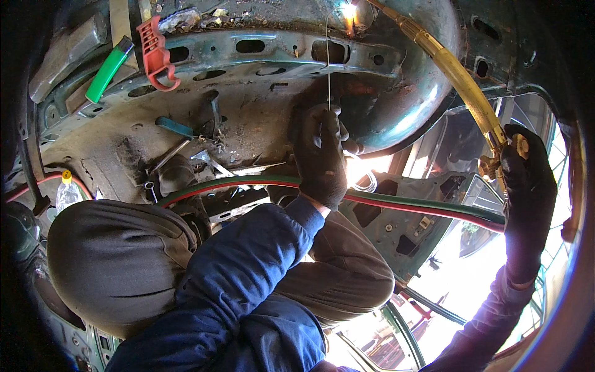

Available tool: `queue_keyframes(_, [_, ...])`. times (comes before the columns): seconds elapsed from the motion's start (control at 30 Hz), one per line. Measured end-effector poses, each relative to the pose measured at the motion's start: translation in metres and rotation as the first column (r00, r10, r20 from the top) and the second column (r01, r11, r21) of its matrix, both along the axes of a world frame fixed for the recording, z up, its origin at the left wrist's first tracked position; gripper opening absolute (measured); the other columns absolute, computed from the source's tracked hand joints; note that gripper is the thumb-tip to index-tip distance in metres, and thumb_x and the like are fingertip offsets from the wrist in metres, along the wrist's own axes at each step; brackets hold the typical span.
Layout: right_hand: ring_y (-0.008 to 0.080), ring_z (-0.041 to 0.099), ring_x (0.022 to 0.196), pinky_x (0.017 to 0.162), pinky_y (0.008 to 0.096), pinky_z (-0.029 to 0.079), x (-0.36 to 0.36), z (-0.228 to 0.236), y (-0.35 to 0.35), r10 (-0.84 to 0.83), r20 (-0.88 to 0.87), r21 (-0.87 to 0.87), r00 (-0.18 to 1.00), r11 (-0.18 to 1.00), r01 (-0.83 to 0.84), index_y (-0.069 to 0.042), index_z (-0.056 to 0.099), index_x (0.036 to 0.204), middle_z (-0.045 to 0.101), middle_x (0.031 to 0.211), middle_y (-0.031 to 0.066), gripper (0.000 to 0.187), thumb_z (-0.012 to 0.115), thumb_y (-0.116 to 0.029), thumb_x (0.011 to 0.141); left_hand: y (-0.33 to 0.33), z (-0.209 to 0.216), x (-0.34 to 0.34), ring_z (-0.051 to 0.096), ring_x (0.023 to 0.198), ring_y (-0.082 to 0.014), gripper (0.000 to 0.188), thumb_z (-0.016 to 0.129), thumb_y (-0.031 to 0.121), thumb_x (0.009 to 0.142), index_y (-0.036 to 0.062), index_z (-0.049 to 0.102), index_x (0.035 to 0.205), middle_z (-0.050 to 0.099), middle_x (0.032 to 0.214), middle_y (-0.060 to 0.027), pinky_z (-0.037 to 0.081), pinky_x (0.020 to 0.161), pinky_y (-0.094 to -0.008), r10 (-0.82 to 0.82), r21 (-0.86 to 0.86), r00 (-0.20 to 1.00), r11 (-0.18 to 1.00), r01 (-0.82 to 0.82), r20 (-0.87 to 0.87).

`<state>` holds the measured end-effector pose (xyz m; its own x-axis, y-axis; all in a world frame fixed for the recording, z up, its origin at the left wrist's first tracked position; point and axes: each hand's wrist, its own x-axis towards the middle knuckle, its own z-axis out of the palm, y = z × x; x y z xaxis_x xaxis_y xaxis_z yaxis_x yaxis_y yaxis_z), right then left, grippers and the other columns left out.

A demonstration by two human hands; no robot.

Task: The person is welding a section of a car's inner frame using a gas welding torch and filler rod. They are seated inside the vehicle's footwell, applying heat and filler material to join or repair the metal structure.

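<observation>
My left hand (321,155), in a dark glove, pinches a thin metal filler rod (328,68). The rod rises from the fingers and bends over near the top edge, close to a bright flame (349,11). In my right hand (528,198), also gloved, is a brass gas welding torch (455,71), gripped around its valve end. Its long neck slants up and left to the flame, which plays on the dark green car body metal (396,118). Glare hides the exact spot where rod, flame and metal meet.
Green and red gas hoses (273,181) cross above my knees toward the torch. A red-handled tool (156,53), a green-handled tool (110,71) and a hammer-like block (68,59) lie at upper left. A wrench (150,189) and clear bottle (67,192) are lower. Slotted body panels surround me.
</observation>
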<state>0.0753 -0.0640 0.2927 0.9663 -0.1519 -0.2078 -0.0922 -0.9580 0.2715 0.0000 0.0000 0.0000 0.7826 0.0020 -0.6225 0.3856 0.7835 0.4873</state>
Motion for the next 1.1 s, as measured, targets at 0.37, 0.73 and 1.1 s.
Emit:
queue_keyframes(0.37, [0.0184,0.068,0.095,0.085,0.033,0.055,-0.0023,-0.0051,0.0027,-0.004,0.045,-0.011,0.999,1.0,0.005,0.0,0.066,0.124,0.068,0.108,0.012,0.031,0.064,-0.024,0.103,-0.0012,-0.006,0.0013,0.055,0.068,-0.0081,0.023,0.057,0.024,0.107,0.0035,0.065,0.113,0.055,0.08,-0.0018,0.053,0.057,-0.0252,0.013,0.064,0.998,0.998,-0.017,0.069])
queue_keyframes(0.73, [0.0181,0.068,0.092,0.083,0.033,0.055,-0.002,-0.0037,0.0017,0.005,0.029,-0.02,1.0,1.0,-0.005,-0.001,0.066,0.125,0.068,0.106,0.0117,0.035,0.064,-0.028,0.104,-0.0023,-0.0061,0.0007,0.054,0.068,-0.0077,0.022,0.058,0.025,0.108,0.0046,0.064,0.114,0.055,0.08,-0.0013,0.053,0.056,-0.0247,0.015,0.02,0.999,1.0,-0.016,0.042])
queue_keyframes(1.1, [0.0206,0.069,0.096,0.085,0.0351,0.056,-0.0023,-0.0044,-0.0027,0.023,0.035,-0.034,0.999,0.999,-0.022,0.0,0.065,0.126,0.069,0.108,0.0137,0.037,0.064,-0.03,0.104,-0.0016,-0.0058,0.0001,0.054,0.069,-0.0077,0.024,0.057,0.027,0.108,0.0047,0.063,0.114,0.054,0.081,-0.0018,0.054,0.056,-0.025,0.011,0.038,0.998,0.999,-0.014,0.065])
